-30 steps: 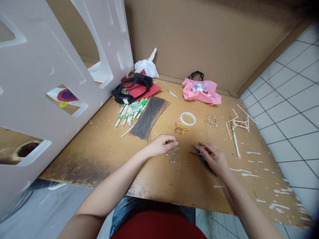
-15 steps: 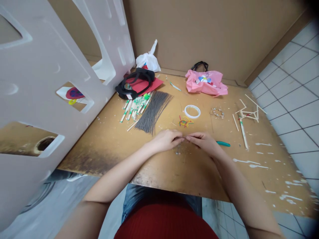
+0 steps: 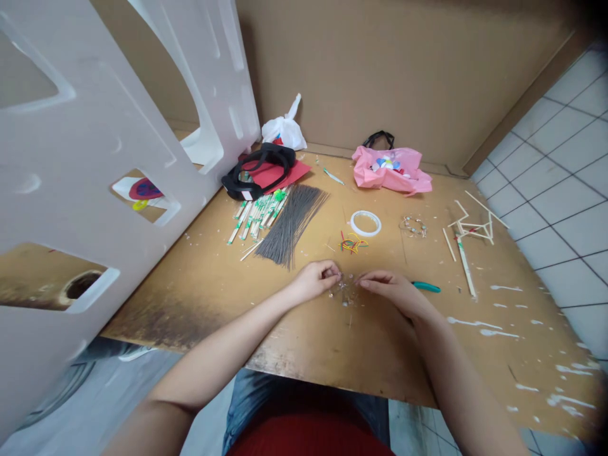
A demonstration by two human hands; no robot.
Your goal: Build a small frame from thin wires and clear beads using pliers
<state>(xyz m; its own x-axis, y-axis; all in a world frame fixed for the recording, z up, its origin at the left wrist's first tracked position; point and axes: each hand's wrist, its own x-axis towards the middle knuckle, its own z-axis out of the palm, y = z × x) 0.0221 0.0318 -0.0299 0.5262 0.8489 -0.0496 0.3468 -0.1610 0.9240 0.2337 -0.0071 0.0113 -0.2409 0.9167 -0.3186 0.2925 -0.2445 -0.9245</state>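
Note:
My left hand (image 3: 315, 280) and my right hand (image 3: 392, 290) rest on the brown wooden board (image 3: 199, 278), fingertips pinched and facing each other. Between them lies a small beaded wire piece (image 3: 344, 292); each hand seems to grip one end, though the piece is too small to see clearly. Green-handled pliers (image 3: 426, 287) lie on the board just right of my right hand. A bundle of grey wires (image 3: 292, 225) lies beyond my left hand.
Farther back lie coloured rubber bands (image 3: 352, 243), a white tape ring (image 3: 365, 223), a beaded bracelet (image 3: 414, 225), green-tipped sticks (image 3: 256, 212), a stick frame (image 3: 468, 231), a pink bag (image 3: 392, 171), a black strap (image 3: 256, 170) and a white bag (image 3: 285, 130). White foam panels (image 3: 85, 164) stand at left.
My right hand put down the pliers and moved left to meet my left hand over the small beaded wire piece. The pliers now lie on the board at its right.

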